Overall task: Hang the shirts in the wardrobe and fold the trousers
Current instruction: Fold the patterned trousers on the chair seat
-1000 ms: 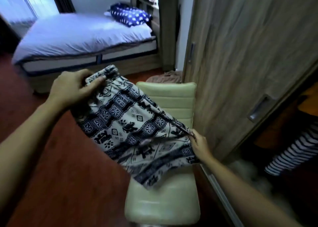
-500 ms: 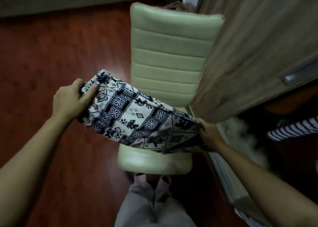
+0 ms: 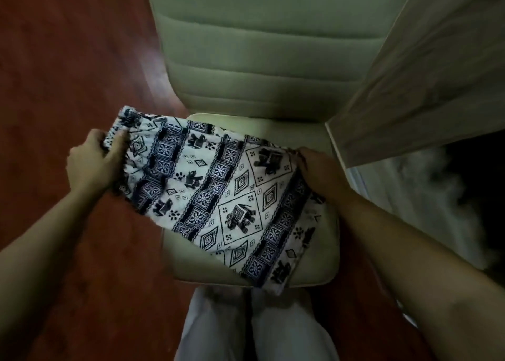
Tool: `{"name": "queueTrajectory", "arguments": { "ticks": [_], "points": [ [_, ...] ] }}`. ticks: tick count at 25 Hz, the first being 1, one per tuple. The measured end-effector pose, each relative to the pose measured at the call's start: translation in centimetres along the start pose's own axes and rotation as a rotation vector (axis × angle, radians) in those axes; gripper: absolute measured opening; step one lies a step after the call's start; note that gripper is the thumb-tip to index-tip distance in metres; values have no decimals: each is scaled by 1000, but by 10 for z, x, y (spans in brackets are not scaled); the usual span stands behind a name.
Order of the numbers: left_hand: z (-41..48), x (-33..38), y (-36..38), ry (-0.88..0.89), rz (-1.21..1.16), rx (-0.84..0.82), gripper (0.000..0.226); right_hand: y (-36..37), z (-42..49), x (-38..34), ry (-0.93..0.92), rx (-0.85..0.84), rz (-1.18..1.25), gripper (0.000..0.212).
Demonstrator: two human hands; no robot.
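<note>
The folded elephant-print trousers [image 3: 218,196] spread slantwise over the chair seat [image 3: 326,240], their 9 o'clock end out past the seat, above the floor [image 3: 68,60]. The left grip [image 3: 94,163] clasps that end, thumb on top. The right grip [image 3: 319,166] pinches the 3 o'clock edge. A wardrobe door [image 3: 426,73] stands at the chair's 2 o'clock.

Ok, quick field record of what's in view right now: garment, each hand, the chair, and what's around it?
garment: patterned trousers, folded to a flat panel, held between both hands
left hand: grips the left end, thumb on top
right hand: grips the right end
chair: pale, padded; trousers over its seat, left end overhanging
surroundings: wardrobe door at right, red-brown floor
</note>
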State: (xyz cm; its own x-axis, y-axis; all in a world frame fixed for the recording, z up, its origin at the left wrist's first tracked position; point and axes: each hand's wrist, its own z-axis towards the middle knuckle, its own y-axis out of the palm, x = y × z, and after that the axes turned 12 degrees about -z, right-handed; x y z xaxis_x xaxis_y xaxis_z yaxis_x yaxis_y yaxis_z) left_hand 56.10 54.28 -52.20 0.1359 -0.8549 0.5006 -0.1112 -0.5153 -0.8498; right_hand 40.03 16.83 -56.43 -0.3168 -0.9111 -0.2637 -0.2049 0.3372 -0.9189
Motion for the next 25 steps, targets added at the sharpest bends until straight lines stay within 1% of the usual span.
{"name": "queueTrajectory", "arguments": {
  "ticks": [2, 4, 6, 7, 9, 10, 11, 13, 14, 15, 16, 18, 19, 20, 22, 23, 25],
  "points": [
    [10, -6, 3, -16, -12, -7, 74, 5, 9, 6, 59, 22, 16, 31],
    [17, -7, 2, -27, -76, -80, 74, 5, 6, 12, 117, -2, 63, 34],
    [19, -6, 0, -45, -140, -171, 67, 5, -2, 23, 135, -46, 20, 45],
    [21, -6, -2, -48, -157, -219, 61, 5, -6, 31, 110, -57, 2, 46],
    [21, -3, -7, -42, -163, -314, 56, 2, -12, 44, 68, -49, 78, 36],
    [22, -2, -9, -22, -139, -343, 60, 0, -12, 49, 72, -56, 100, 27],
    [22, -1, -8, 3, -100, -349, 65, 0, -10, 51, 63, -57, 77, 21],
    [20, 0, -8, 50, 36, -316, 72, 3, -7, 52, 73, -68, 5, 17],
    [18, -1, -6, 73, 97, -284, 72, 3, -6, 49, 125, -43, -8, 13],
    [17, -3, -4, 93, 133, -247, 70, 3, -5, 48, 161, 58, -57, 4],
    [16, 0, -3, 96, 152, -211, 65, 6, -6, 47, 163, 180, -148, 10],
    [12, 11, -4, 66, 145, -182, 56, 13, -16, 37, 95, 282, -263, 25],
    [10, 19, -6, 54, 137, -196, 53, 18, -23, 28, 30, 237, -250, 34],
    [4, 29, -10, 51, 142, -214, 51, 23, -33, 17, -24, 148, -216, 42],
    [-13, 56, -19, 96, 182, -231, 48, 33, -51, -4, -103, -43, -176, 52],
    [-26, 70, -20, 130, 191, -213, 45, 35, -57, -13, -124, -122, -183, 56],
    [-59, 97, -14, 184, 182, -164, 42, 39, -65, -21, -46, -237, -165, 59]
  ]
}}
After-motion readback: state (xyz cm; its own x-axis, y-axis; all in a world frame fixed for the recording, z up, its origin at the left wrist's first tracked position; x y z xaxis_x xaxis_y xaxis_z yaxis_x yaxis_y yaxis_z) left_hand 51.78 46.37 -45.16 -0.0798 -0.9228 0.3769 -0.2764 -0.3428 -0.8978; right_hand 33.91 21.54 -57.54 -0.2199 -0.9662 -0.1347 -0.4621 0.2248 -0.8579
